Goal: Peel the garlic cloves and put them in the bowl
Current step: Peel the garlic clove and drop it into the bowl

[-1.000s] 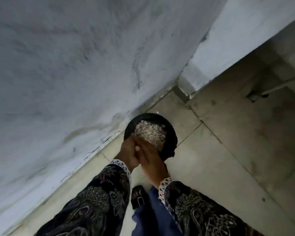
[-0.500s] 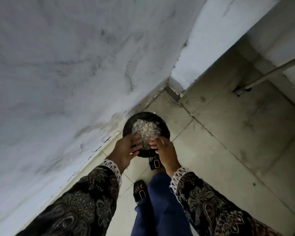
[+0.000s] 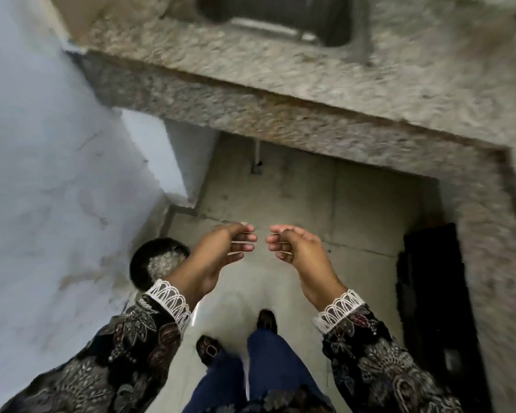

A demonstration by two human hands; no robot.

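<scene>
Half a second ago both hands were down at the rim of the black bowl, gripping it from either side; now they have let go and risen, and the view has swung up from the wall corner to take in a granite counter ahead. The left hand (image 3: 221,251) and the right hand (image 3: 295,247) hang in the air in front of the person, palms turned toward each other, their fingertips near but not touching. The fingers of both are loosely curled and hold nothing. The bowl (image 3: 140,263) sits on the tiled floor (image 3: 355,210) at the left, close against the pale wall (image 3: 42,174), with the left forearm crossing in front of its right side. It holds a heap of pale, speckled scraps (image 3: 164,260); motion blur makes it hard to tell whether these are garlic skins or cloves. Both arms wear dark patterned sleeves (image 3: 125,347) ending in white lace cuffs. Below the hands, blue trouser legs (image 3: 265,371) and two dark shoes show, the left shoe (image 3: 208,350) carrying a small buckle. The speckled counter (image 3: 280,81) runs across the top of the view and down the right side, with a steel sink (image 3: 277,16) set into it at the top edge. A dark mat (image 3: 435,308) lies on the floor along the right, beside the counter's base.
</scene>
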